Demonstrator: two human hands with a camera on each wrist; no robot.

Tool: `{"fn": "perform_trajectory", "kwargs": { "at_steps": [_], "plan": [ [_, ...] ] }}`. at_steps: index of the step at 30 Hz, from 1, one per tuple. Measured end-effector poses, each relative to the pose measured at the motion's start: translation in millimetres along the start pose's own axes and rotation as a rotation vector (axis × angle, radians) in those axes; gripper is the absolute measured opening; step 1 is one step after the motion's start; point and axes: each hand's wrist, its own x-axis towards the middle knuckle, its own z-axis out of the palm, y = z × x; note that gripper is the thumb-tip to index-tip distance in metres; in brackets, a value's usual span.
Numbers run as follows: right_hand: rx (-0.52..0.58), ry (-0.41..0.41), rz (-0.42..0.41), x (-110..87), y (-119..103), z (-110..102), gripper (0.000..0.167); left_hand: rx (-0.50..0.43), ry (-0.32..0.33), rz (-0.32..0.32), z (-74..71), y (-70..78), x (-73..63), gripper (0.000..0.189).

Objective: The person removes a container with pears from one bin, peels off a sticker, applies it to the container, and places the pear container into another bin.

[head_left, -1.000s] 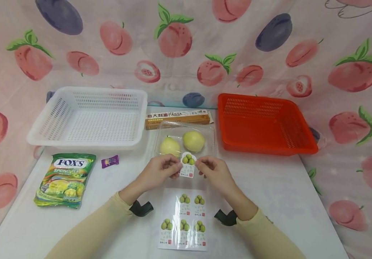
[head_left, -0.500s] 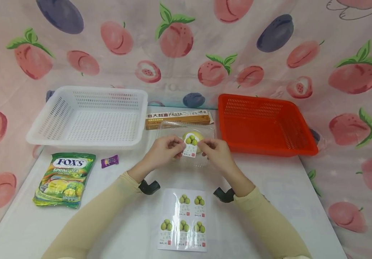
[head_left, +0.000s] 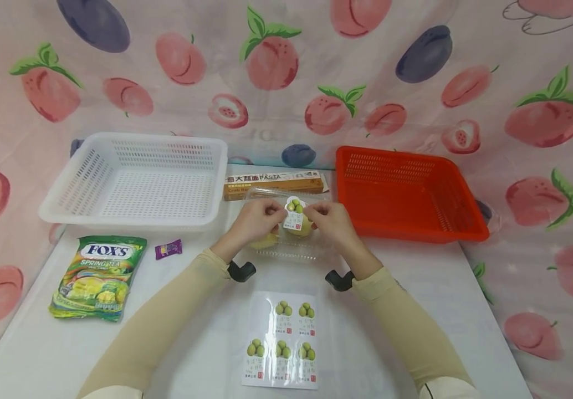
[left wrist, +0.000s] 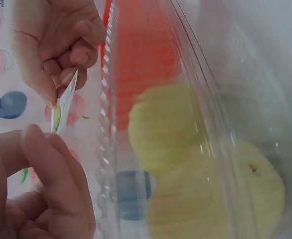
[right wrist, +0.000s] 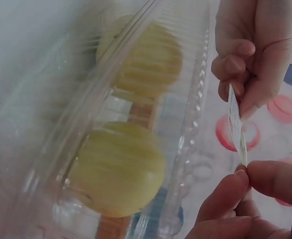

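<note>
Beige-sleeved, the left hand is seen with fingers pinching one label; on the sheet, five are left; above the box, the loose label, not yet stuck, is pinched likewise by the right hand.

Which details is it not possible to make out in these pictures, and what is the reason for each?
Head view: small writing on the held label: too small to read.
Head view: most of the left fruit in the clear container: covered by the left hand.
Left wrist view: the label's printed face: seen nearly edge-on.
Left wrist view: end of the lower fruit: cut off by the bottom edge.
Right wrist view: surface of the fruits: blurred.
</note>
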Motion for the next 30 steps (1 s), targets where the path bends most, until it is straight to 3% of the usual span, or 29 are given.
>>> {"fn": "perform_trajectory", "kwargs": {
  "at_steps": [6,16,24,30],
  "plan": [
    [-0.040,-0.011,0.021,7.6,2,4,0.030,0.081,0.005,-0.023,0.4,-2.3,8.1,0.017],
    [-0.255,0.083,-0.127,18.0,10,16,0.022,0.239,0.025,0.020,2.0,1.0,13.2,0.015],
    [-0.335,0.113,-0.154,22.4,8,19,0.019,0.315,0.027,0.032,3.6,-1.1,16.8,0.015],
    [-0.380,0.116,-0.176,24.0,7,21,0.019,0.342,0.014,-0.006,4.6,0.7,16.8,0.016]
  ]
}}
